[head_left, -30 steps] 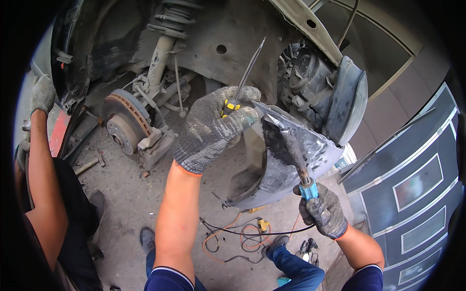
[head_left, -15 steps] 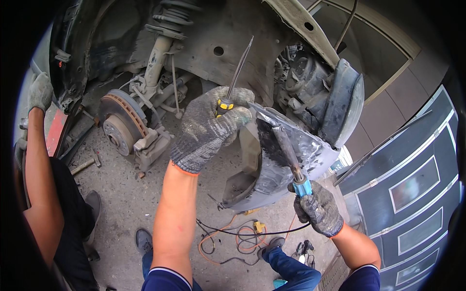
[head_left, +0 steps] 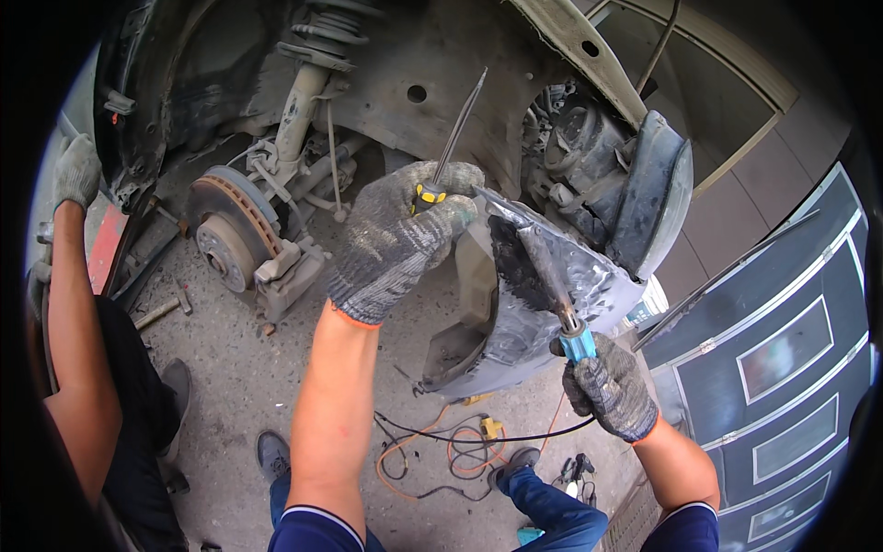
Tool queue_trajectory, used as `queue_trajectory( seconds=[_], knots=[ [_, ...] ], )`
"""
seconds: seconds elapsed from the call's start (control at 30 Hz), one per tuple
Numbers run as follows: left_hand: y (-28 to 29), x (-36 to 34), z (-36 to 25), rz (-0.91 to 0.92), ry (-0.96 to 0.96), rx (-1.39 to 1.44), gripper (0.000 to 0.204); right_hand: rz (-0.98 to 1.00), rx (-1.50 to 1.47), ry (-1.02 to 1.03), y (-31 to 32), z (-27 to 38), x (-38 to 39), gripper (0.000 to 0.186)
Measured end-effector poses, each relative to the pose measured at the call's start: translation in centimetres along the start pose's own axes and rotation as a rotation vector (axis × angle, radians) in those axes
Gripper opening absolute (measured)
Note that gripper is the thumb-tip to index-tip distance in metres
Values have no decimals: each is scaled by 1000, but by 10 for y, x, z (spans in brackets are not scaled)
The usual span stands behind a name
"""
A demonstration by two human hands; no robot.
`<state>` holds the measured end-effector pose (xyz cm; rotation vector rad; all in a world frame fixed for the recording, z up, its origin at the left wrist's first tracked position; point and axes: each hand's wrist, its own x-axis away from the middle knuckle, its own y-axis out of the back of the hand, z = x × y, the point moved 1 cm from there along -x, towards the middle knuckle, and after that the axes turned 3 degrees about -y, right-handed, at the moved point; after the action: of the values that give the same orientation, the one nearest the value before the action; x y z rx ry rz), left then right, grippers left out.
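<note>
My left hand (head_left: 395, 235), in a grey knit glove, is closed around the black-and-yellow handle of a screwdriver (head_left: 457, 129), its long shaft pointing up. Those fingertips are beside the upper corner of a scuffed grey bumper piece (head_left: 561, 285); whether they also pinch it I cannot tell. My gloved right hand (head_left: 612, 386) grips a slim hot-air gun (head_left: 578, 342) with a blue collar and metal barrel. The barrel lies over the dark, worn patch of the bumper piece, its tip near the upper edge; contact is unclear. A black cord runs leftward from below my right hand.
A brake disc (head_left: 221, 258) and a strut (head_left: 303, 110) show in the wheel arch. At left, another person's gloved hand (head_left: 77, 173) is near the car body. A hammer (head_left: 158, 313) and tangled cords (head_left: 460, 451) lie on the floor. A dark panelled door (head_left: 782, 359) stands right.
My left hand and the screwdriver have shifted slightly to the right. My right hand and the hot-air gun have also moved a little right.
</note>
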<state>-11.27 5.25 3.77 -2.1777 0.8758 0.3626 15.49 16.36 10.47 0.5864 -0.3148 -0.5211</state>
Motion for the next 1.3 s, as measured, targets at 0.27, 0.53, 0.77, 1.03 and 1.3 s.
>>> queue_trajectory(
  seconds=[0.27, 0.53, 0.77, 1.03, 1.3],
  knots=[
    [-1, -1, 0, -4, -6, -67, 26, -31, 2, -11, 4, 1, -2, 57],
    [-2, 0, -1, -26, -26, -146, 27, -86, 144, 21, 7, -3, -4, 51],
    [-6, 1, -1, -60, -3, -101, 27, -125, 225, 36, 9, 4, 0, 46],
    [-7, 2, 2, -92, -4, -76, 26, -119, 287, 24, 16, 18, 2, 47],
    [-10, 1, 6, -117, -6, 20, 23, -92, 288, -26, 22, 32, 3, 50]
  ],
)
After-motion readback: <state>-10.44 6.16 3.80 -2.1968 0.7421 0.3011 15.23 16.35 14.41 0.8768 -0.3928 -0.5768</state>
